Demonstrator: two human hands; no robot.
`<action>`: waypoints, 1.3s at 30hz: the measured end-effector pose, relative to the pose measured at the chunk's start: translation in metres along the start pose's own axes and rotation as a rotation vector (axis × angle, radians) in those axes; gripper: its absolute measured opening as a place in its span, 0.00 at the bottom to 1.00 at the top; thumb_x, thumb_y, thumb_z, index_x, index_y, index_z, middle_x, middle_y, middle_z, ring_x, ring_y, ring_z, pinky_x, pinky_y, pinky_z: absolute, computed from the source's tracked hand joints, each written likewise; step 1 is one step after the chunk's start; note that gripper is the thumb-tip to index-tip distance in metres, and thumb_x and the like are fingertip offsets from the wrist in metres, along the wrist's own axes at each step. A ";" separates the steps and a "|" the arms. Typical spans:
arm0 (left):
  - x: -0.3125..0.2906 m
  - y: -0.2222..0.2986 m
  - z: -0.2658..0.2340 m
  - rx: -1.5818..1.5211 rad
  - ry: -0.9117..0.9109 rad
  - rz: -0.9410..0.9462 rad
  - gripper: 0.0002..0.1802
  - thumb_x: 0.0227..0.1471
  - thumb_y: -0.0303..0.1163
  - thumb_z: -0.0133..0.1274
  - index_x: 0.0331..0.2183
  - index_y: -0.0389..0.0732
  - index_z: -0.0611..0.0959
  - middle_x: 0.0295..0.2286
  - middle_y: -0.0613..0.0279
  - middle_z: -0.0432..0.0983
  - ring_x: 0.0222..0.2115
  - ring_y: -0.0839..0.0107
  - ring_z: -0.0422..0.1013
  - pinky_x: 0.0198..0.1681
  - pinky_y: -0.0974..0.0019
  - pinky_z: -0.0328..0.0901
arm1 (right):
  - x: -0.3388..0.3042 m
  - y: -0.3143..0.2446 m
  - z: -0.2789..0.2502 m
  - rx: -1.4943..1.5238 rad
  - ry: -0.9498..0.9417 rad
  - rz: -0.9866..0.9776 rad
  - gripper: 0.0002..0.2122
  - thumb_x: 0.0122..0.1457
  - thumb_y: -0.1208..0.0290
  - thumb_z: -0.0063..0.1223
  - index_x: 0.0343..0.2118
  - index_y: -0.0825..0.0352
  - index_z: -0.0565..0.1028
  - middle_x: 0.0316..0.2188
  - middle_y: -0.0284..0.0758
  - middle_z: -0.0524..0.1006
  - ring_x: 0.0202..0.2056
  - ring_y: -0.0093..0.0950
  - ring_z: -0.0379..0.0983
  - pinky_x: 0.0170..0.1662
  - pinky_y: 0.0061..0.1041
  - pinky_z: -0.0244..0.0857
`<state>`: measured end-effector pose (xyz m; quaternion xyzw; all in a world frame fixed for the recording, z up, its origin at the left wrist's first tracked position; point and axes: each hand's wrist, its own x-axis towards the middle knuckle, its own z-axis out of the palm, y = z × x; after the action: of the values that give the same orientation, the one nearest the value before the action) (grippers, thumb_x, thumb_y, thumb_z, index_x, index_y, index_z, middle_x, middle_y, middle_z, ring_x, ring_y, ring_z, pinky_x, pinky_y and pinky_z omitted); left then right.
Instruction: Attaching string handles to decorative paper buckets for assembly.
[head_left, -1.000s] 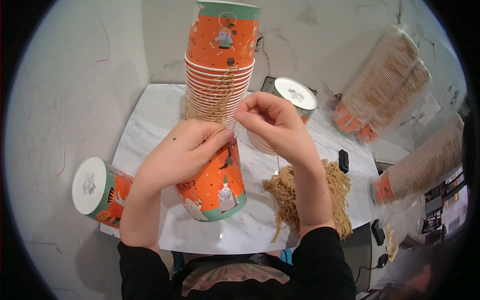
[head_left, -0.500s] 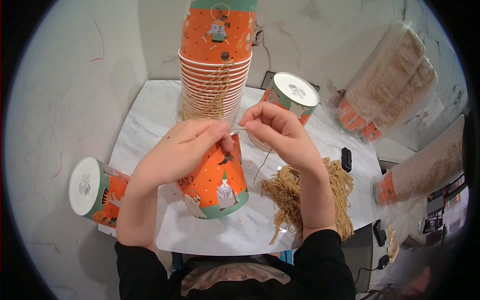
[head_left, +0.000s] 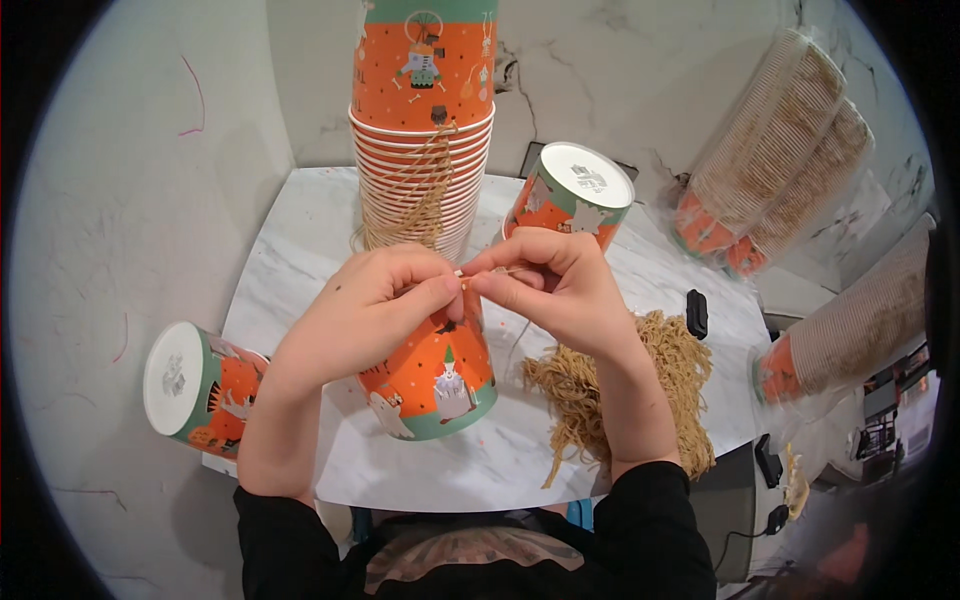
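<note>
An orange and green patterned paper cup (head_left: 430,390) is tilted in front of me above the table, its rim away from me. My left hand (head_left: 375,300) is closed over the rim, thumb and fingers pinched together at the edge. Beside it, my right hand (head_left: 555,285) pinches a thin tan cord, its fingertips nearly touching the left ones at the rim. A loose length of cord (head_left: 519,338) hangs below the right hand. The fingers hide most of the rim and where the cord meets the cup.
Behind the hands rises a tall stack of cups (head_left: 425,75) with cords on its side. A heap of tan cords (head_left: 665,385) lies at the right, near a black object (head_left: 697,314). Upturned cups stand at back right (head_left: 588,175) and left (head_left: 175,380). Bagged cups (head_left: 775,150) lie beyond.
My right hand has lowered slightly and come closer to the left at the rim; the cord stretched between them no longer shows. My left hand stays on the cup.
</note>
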<state>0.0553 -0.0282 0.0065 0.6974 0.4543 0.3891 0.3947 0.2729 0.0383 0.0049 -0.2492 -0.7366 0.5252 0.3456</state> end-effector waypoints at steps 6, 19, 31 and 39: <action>0.000 -0.001 -0.001 0.007 0.010 0.025 0.13 0.60 0.31 0.49 0.28 0.33 0.81 0.30 0.60 0.78 0.36 0.71 0.73 0.45 0.67 0.66 | -0.002 0.001 0.001 -0.165 0.050 -0.127 0.07 0.56 0.78 0.65 0.37 0.70 0.84 0.21 0.19 0.69 0.21 0.08 0.53 0.23 0.15 0.44; 0.008 -0.005 0.006 -0.230 0.136 -0.010 0.13 0.58 0.24 0.54 0.45 0.33 0.80 0.40 0.63 0.78 0.41 0.77 0.73 0.50 0.70 0.68 | 0.003 0.003 0.001 -0.425 0.217 -0.402 0.05 0.53 0.80 0.64 0.34 0.69 0.83 0.23 0.29 0.74 0.23 0.17 0.69 0.26 0.18 0.61; 0.008 -0.010 0.003 -0.405 0.089 -0.094 0.08 0.60 0.30 0.57 0.35 0.33 0.83 0.41 0.62 0.78 0.39 0.79 0.73 0.45 0.72 0.67 | -0.001 -0.004 -0.001 -0.497 0.154 -0.446 0.07 0.53 0.78 0.64 0.36 0.66 0.84 0.22 0.33 0.76 0.23 0.24 0.73 0.28 0.22 0.66; 0.008 -0.008 0.002 -0.418 0.084 -0.050 0.08 0.60 0.30 0.57 0.32 0.35 0.82 0.28 0.70 0.78 0.29 0.86 0.70 0.33 0.77 0.66 | -0.002 -0.008 -0.001 -0.498 0.106 -0.403 0.08 0.53 0.76 0.65 0.36 0.67 0.83 0.24 0.33 0.78 0.22 0.23 0.70 0.26 0.23 0.62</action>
<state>0.0567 -0.0193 -0.0004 0.5720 0.3972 0.4936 0.5209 0.2749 0.0354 0.0120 -0.2020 -0.8580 0.2362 0.4090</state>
